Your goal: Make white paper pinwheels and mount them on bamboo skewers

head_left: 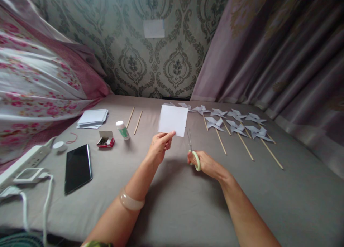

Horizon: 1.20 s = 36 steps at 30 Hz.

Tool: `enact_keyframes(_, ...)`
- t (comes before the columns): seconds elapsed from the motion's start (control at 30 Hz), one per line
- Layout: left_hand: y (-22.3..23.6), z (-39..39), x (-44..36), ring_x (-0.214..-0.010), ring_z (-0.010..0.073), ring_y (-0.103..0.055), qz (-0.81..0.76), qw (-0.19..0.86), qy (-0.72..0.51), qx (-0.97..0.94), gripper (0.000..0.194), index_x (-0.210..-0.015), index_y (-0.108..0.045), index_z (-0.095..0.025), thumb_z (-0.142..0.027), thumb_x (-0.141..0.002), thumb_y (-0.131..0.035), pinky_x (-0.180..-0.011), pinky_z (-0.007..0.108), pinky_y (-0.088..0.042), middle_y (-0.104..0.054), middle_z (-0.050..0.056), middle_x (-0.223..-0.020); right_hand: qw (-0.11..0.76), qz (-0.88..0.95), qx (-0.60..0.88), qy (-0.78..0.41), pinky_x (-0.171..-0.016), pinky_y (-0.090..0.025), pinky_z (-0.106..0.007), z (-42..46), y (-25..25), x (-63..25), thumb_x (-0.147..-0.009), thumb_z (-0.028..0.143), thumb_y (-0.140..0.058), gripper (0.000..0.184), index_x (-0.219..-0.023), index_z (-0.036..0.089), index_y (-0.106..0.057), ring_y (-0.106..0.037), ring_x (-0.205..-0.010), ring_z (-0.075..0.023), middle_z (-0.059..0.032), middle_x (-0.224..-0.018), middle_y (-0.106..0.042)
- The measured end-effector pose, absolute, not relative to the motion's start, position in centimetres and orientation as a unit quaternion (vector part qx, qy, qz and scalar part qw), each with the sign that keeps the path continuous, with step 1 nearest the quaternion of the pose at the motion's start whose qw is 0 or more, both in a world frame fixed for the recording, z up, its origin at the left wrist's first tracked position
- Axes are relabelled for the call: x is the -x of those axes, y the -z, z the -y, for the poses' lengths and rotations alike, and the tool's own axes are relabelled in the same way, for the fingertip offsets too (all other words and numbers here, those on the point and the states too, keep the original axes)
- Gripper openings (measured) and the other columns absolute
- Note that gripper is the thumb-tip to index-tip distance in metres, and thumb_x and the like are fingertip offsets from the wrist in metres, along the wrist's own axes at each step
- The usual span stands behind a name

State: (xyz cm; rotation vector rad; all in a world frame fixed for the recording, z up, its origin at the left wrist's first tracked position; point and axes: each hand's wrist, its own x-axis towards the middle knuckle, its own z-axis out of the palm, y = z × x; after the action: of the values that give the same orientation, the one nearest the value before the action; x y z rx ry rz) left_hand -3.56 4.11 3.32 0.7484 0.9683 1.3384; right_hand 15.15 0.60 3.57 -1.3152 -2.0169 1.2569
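A white square sheet of paper (173,119) is pinched by its lower edge between the thumb and fingers of my left hand (161,145). It is held up above the grey cloth, hiding part of the back row of pinwheels. My right hand (202,162) grips scissors (198,161) by their pale green handles. The blades point up and away, just right of the paper's lower right corner, apart from it. Whether the blades are parted is hard to make out.
Several paper pinwheels on sticks (236,128) lie to the right. Leftward are a stack of paper (92,118), two wooden sticks (138,122), a glue stick (123,130), a small red box (105,142), a phone (78,169) and a power strip (32,157) with white cables.
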Motion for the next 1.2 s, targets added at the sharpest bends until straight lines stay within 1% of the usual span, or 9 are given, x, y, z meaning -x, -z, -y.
enact_keyframes(0.1, -3.23, -4.14, 3.47, -0.042, 0.0015, -0.034, -0.431, 0.618, -0.582, -0.305, 0.039, -0.054, -0.052, -0.013, -0.035, -0.051, -0.084, -0.039, 0.017, -0.02, -0.046, -0.005, -0.049, 0.19, 0.73, 0.467, -0.462, -0.052, -0.025, -0.024, -0.54, -3.09, -14.84, -0.084, 0.067, -0.037, 0.055, -0.066, 0.017, -0.051, -0.034, -0.057, -0.011, 0.0032, -0.059, -0.04)
enact_keyframes(0.2, -3.22, -4.16, 3.42, -0.046, 0.0032, -0.044, -0.436, 0.628, -0.576, -0.289, 0.036, -0.061, -0.059, -0.011, -0.034, -0.049, -0.085, -0.041, 0.017, -0.028, -0.058, 0.0, -0.058, 0.182, 0.728, 0.462, -0.473, -0.052, -0.024, -0.024, -0.57, -2.8, -14.72, -0.084, 0.064, -0.039, 0.051, -0.064, 0.017, -0.047, -0.032, -0.058, -0.0106, 0.0036, -0.059, -0.038)
enact_keyframes(0.27, -3.25, -4.16, 3.48, -0.05, 0.0051, -0.05, -0.434, 0.637, -0.568, -0.286, 0.037, -0.066, -0.062, -0.01, -0.034, -0.049, -0.085, -0.042, 0.017, -0.032, -0.064, 0.004, -0.066, 0.182, 0.721, 0.464, -0.482, -0.052, -0.024, -0.024, -0.58, -2.71, -14.68, -0.083, 0.062, -0.04, 0.05, -0.064, 0.017, -0.046, -0.032, -0.058, -0.0105, 0.0035, -0.059, -0.038)
enact_keyframes(0.33, -3.25, -4.14, 3.56, -0.052, 0.0072, -0.055, -0.431, 0.644, -0.562, -0.289, 0.037, -0.069, -0.063, -0.01, -0.034, -0.05, -0.084, -0.043, 0.017, -0.034, -0.067, 0.007, -0.069, 0.187, 0.714, 0.464, -0.489, -0.053, -0.025, -0.024, -0.57, -2.71, -14.66, -0.082, 0.061, -0.043, 0.048, -0.063, 0.017, -0.046, -0.032, -0.059, -0.0104, 0.0035, -0.059, -0.037)
enact_keyframes(0.47, -3.23, -4.07, 3.59, -0.052, 0.0091, -0.059, -0.431, 0.646, -0.555, -0.298, 0.036, -0.07, -0.062, -0.01, -0.034, -0.054, -0.083, -0.042, 0.017, -0.035, -0.069, 0.009, -0.07, 0.191, 0.708, 0.469, -0.492, -0.052, -0.023, -0.024, -0.53, -2.9, -14.6, -0.081, 0.058, -0.047, 0.045, -0.061, 0.017, -0.045, -0.03, -0.058, -0.0097, 0.0042, -0.058, -0.035)
enact_keyframes(0.63, -3.3, -3.9, 3.37, -0.052, 0.0088, -0.059, -0.436, 0.643, -0.548, -0.311, 0.033, -0.069, -0.06, -0.011, -0.033, -0.058, -0.081, -0.043, 0.017, -0.034, -0.07, 0.01, -0.072, 0.178, 0.703, 0.481, -0.493, -0.052, -0.022, -0.024, -0.48, -3.27, -14.5, -0.079, 0.054, -0.051, 0.042, -0.06, 0.017, -0.045, -0.028, -0.057, -0.0092, 0.0047, -0.058, -0.034)
enact_keyframes(0.83, -3.43, -3.72, 3.34, -0.052, 0.009, -0.059, -0.436, 0.642, -0.543, -0.322, 0.033, -0.069, -0.06, -0.011, -0.035, -0.059, -0.08, -0.042, 0.018, -0.034, -0.071, 0.011, -0.074, 0.175, 0.701, 0.493, -0.485, -0.052, -0.022, -0.024, -0.45, -3.4, -14.5, -0.077, 0.056, -0.053, 0.043, -0.059, 0.018, -0.043, -0.029, -0.056, -0.009, 0.0044, -0.057, -0.035)
enact_keyframes(1.2, -3.64, -3.57, 3.33, -0.051, 0.0098, -0.06, -0.428, 0.643, -0.538, -0.338, 0.034, -0.071, -0.06, -0.011, -0.036, -0.06, -0.079, -0.041, 0.018, -0.033, -0.071, 0.011, -0.075, 0.185, 0.707, 0.481, -0.484, -0.051, -0.024, -0.024, -0.57, -3.01, -14.77, -0.077, 0.061, -0.051, 0.049, -0.058, 0.016, -0.047, -0.031, -0.056, -0.009, 0.0045, -0.056, -0.037)
